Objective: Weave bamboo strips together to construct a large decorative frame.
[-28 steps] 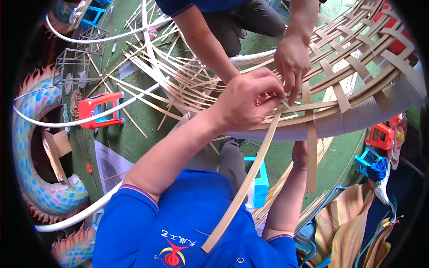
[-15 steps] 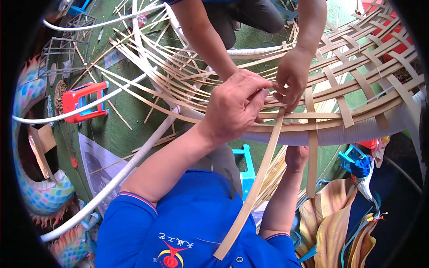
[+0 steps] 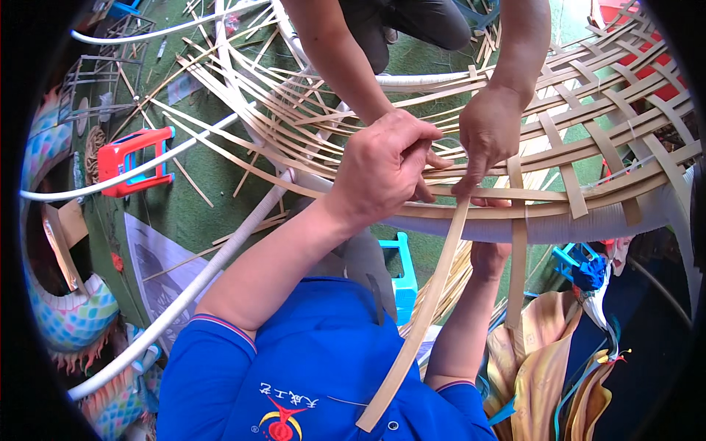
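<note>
My left hand [image 3: 382, 169] is closed in a pinch above the rim of a woven bamboo lattice [image 3: 548, 153]; what its fingertips grip is hidden. From below the rim comes my right hand [image 3: 489, 253], mostly hidden, its fingertips showing over the edge bamboo strip [image 3: 540, 212]. A long flat bamboo strip [image 3: 415, 331] hangs from the rim between my arms. Across from me, a co-worker's hand [image 3: 491, 132] presses a finger at that strip's upper end. The co-worker's other hand is partly covered by my left hand.
White-wrapped tubing [image 3: 176, 305] curves along the left. A red stool [image 3: 136, 163] stands beyond it, and a blue stool [image 3: 401, 283] beneath the lattice. Loose bamboo ends [image 3: 220, 128] fan out leftward. Yellow-brown leaf shapes [image 3: 548, 360] lie at lower right, scaly coloured pieces [image 3: 77, 316] at left.
The co-worker's finger has come down onto the upper end of the hanging strip. My left hand has shifted slightly, staying closed. My right hand remains under the rim.
</note>
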